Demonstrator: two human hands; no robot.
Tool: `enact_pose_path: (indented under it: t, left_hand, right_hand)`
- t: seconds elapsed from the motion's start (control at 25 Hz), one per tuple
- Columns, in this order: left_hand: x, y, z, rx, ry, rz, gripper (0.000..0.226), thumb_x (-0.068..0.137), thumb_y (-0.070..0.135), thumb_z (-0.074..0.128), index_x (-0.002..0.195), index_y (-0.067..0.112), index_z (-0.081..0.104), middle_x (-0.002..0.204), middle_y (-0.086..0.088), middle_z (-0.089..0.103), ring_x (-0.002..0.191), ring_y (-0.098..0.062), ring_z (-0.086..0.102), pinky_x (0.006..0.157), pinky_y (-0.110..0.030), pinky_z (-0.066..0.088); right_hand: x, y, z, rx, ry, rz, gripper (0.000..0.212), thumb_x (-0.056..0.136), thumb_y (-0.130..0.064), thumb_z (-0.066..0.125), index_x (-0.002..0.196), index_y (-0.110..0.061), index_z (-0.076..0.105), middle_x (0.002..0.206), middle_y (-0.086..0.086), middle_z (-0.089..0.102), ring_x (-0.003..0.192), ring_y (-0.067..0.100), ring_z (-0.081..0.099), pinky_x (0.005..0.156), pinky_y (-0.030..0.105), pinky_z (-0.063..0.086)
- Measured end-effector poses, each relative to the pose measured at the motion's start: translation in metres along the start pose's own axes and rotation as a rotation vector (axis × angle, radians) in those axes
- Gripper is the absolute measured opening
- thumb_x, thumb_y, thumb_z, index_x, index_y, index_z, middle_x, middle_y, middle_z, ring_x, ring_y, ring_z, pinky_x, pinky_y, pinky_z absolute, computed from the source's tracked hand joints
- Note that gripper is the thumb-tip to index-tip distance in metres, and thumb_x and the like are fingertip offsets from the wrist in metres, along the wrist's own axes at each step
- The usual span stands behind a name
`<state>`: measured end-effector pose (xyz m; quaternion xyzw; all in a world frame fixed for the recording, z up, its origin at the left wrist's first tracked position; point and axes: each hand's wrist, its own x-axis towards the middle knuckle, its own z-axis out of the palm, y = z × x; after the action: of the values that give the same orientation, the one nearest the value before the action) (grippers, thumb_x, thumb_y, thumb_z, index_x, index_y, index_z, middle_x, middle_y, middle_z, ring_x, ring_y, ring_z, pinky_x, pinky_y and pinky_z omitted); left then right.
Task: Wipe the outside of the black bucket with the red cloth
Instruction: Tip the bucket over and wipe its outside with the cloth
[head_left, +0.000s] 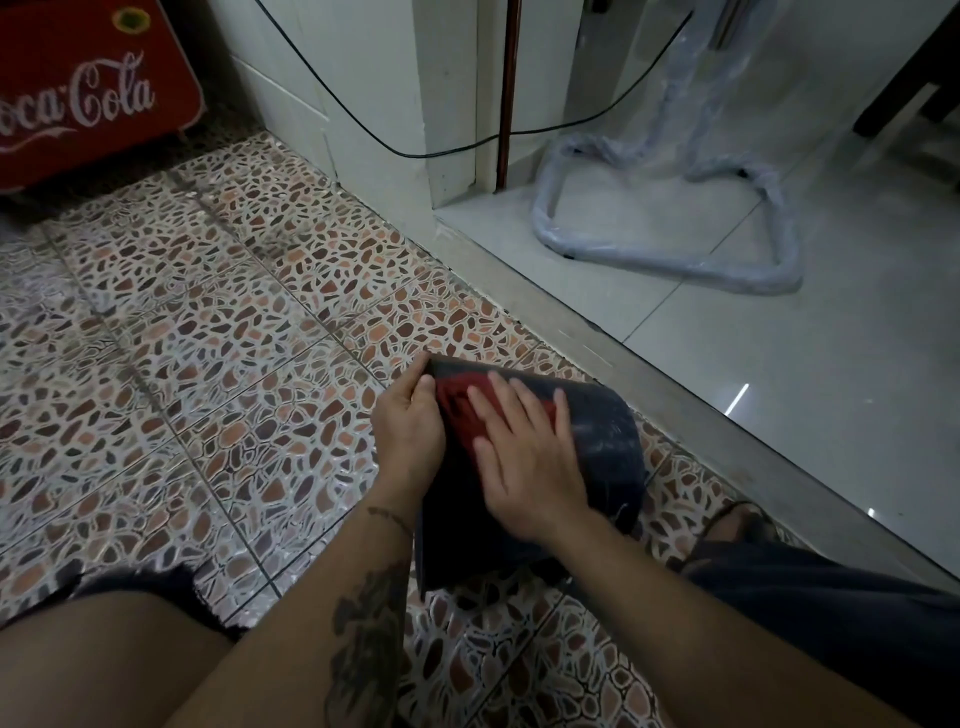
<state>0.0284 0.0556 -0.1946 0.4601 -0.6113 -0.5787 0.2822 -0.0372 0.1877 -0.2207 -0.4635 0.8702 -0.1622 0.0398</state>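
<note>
The black bucket (597, 457) lies on its side on the pebble-patterned floor (208, 338) between the person's knees. The right hand (524, 462) lies flat on the red cloth (457, 410), fingers (501, 400) spread, pressing it to the bucket's wall. The left hand (408, 436) grips the bucket's rim, fingers curled. Farther off stand a plastic-wrapped metal frame (670, 260) and a red Coca-Cola crate (93, 88).

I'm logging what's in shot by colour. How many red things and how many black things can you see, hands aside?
Red: 2, the red cloth under the right hand, and the Coca-Cola cooler at the top left.
Black: 2, the black bucket steadied by the left hand, and the cable along the wall.
Total: 4
</note>
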Motion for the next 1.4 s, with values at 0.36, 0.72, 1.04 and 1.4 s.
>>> enact_pose_path:
  t: [0.36,0.72,1.04,1.4]
  left_hand:
    - [-0.047,0.003,0.007,0.315,-0.081,0.257,0.050,0.100,0.029,0.042,0.150,0.031,0.035,0.150,0.009,0.043,0.123,0.006,0.039,0.107,-0.022,0.029]
    - [-0.030,0.017,-0.002,0.415,0.119,0.009,0.048,0.099,0.022,0.038,0.146,0.026,0.046,0.142,-0.007,0.056,0.126,-0.029,0.052,0.110,-0.040,0.037]
    - [-0.013,0.021,-0.005,0.425,0.050,0.008,0.049,0.099,0.026,0.035,0.147,0.024,0.045,0.151,-0.002,0.047,0.138,-0.025,0.041,0.115,-0.039,0.028]
    - [0.007,0.019,0.002,0.426,0.093,-0.062,0.048,0.099,0.026,0.034,0.145,0.024,0.048,0.148,-0.005,0.050,0.135,-0.028,0.044,0.113,-0.043,0.033]
  right_hand:
    - [-0.018,0.084,-0.007,0.056,0.054,0.488,0.056,0.104,-0.041,0.022,0.159,-0.029,0.023,0.170,0.001,0.012,0.156,0.024,0.003,0.123,0.059,-0.002]
    - [-0.013,-0.021,0.000,0.120,0.041,0.004,0.061,0.100,-0.043,0.021,0.158,-0.026,0.027,0.170,-0.001,0.012,0.156,0.020,0.004,0.124,0.053,-0.005]
    - [-0.032,0.076,-0.001,0.055,0.004,0.519,0.066,0.099,-0.050,0.013,0.160,-0.026,0.015,0.171,0.005,0.006,0.156,0.026,0.002,0.121,0.063,-0.004]
    - [0.008,-0.020,0.008,0.036,0.055,0.151,0.066,0.098,-0.050,0.024,0.157,-0.023,0.030,0.170,0.005,0.016,0.156,0.025,0.009,0.122,0.057,-0.008]
